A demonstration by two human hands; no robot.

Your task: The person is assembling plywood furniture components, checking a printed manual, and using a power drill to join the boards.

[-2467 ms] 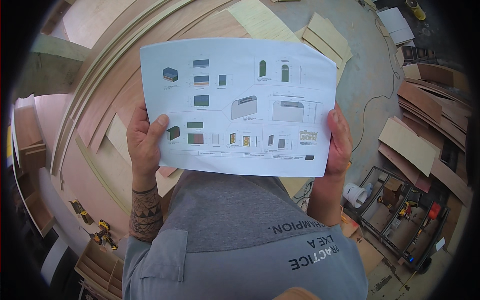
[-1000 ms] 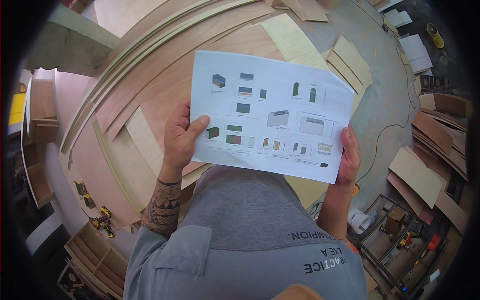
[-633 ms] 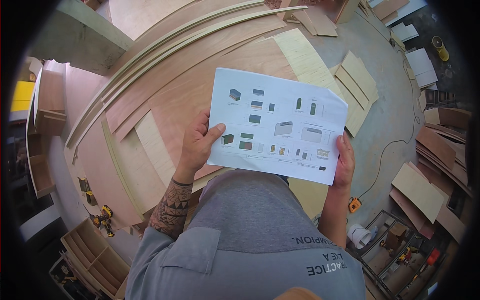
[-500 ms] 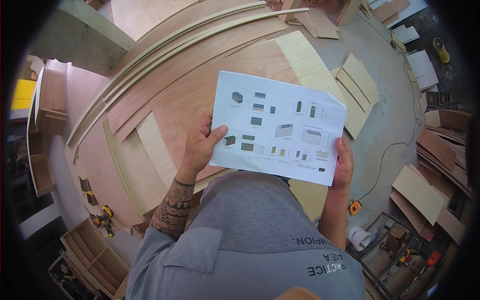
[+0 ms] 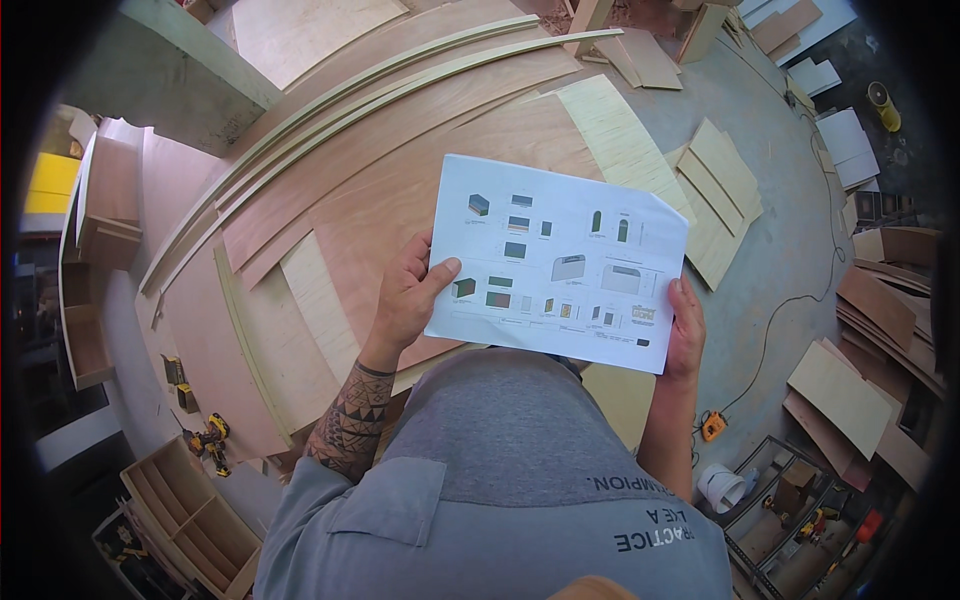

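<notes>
A white printed sheet of paper (image 5: 560,265) with small coloured drawings of boxes and panels is held up in front of me, tilted slightly down to the right. My left hand (image 5: 408,295) grips its left edge, thumb on the printed face and fingers behind. At the lower right edge my right hand (image 5: 686,330) pinches the sheet, its fingers partly hidden behind the paper. Beneath the sheet lie large plywood panels (image 5: 370,220), with long thin wood strips (image 5: 400,80) across their far side.
Left are a yellow cordless drill (image 5: 207,440), another yellow tool (image 5: 177,378) and a wooden shelf unit (image 5: 185,510). Right lie plywood offcuts (image 5: 718,200), an orange device (image 5: 713,426) on a cable, a white bucket (image 5: 720,485) and a metal rack (image 5: 790,500). A concrete pillar (image 5: 180,80) stands far left.
The view has shifted slightly, so the surroundings sit a little lower. Both hands keep their hold on the paper, which has tipped slightly.
</notes>
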